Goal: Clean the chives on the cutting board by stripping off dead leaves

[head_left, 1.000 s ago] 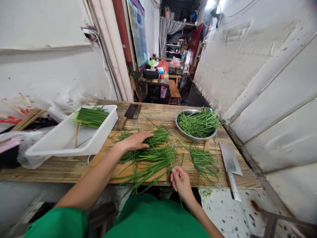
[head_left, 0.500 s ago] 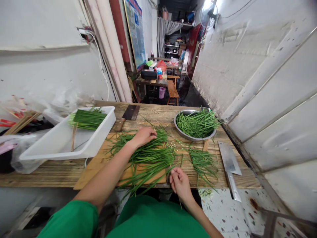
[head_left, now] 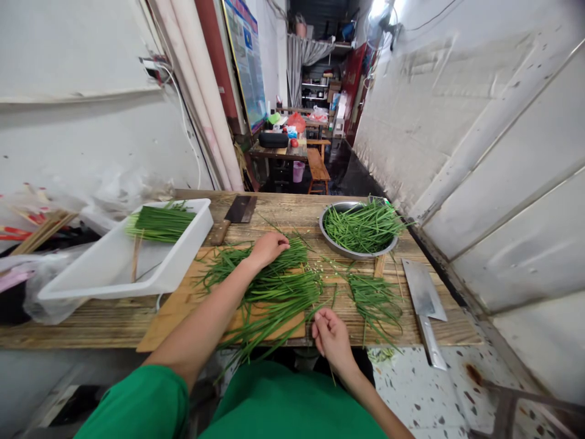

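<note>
Long green garlic chives lie in a loose heap across a wooden cutting board, some hanging over its front edge. My left hand rests over the heap's far side, thumb and fingers pinched together; what is between the fingertips is hidden. Near the board's front right corner, my right hand is closed, a thin chive stalk at its fingertips and a thin stem showing beneath the palm. A smaller bunch of chives lies to the right, on the wooden table.
A metal bowl heaped with chives stands at the back right. One cleaver lies at the right edge, its handle overhanging; another cleaver lies behind the board. On the left, a white tray holds a chive bundle. Bagged skewers sit beyond it.
The view has shifted very slightly. My left fingers have closed a little over the chives; my right hand stays almost where it was.
</note>
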`<state>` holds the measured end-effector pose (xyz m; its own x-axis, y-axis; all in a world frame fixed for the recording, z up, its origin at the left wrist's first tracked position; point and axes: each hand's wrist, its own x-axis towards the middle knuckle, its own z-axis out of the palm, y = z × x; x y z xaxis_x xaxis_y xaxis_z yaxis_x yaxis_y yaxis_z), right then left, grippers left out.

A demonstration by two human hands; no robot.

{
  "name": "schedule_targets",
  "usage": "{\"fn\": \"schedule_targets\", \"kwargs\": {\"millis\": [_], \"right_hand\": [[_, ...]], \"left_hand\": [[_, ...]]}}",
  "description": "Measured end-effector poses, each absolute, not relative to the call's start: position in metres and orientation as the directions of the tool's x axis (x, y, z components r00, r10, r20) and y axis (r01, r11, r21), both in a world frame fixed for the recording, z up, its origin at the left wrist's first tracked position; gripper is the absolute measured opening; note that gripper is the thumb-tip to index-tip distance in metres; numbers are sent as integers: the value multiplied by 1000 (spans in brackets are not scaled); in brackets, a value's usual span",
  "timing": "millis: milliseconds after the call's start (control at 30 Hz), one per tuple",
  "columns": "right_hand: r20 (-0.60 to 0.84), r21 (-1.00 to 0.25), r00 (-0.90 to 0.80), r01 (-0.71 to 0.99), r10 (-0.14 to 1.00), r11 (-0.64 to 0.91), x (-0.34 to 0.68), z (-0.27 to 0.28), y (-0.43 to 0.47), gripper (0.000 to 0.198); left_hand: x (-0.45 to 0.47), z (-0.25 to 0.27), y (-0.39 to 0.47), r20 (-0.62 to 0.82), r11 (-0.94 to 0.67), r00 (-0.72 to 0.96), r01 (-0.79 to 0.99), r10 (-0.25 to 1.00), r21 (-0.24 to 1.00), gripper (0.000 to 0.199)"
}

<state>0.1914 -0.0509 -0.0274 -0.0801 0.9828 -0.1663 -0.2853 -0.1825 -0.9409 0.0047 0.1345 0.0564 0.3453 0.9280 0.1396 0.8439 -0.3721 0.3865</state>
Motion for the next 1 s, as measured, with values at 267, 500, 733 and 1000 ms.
{"fn": "schedule_targets", "kwargs": {"millis": [267,500,733,1000], "right_hand": [[-159,-949,-69,-264,985,-171,191,-25,-51,37],[-171,-954,-62,-237,983,-181,190,-22,-56,40],[-190,-949,-74,-242,979,-202,189,-24,-57,44],[-306,-914,-43,-265,951,-306,185,-36,-57,52]], "left_hand": [[14,49,141,80,-438,431,876,899,201,22],[21,61,128,101,-436,424,874,900,215,16],[20,65,111,113,-433,424,815,898,385,13],[12,52,104,173,-402,364,798,915,449,19]]}}
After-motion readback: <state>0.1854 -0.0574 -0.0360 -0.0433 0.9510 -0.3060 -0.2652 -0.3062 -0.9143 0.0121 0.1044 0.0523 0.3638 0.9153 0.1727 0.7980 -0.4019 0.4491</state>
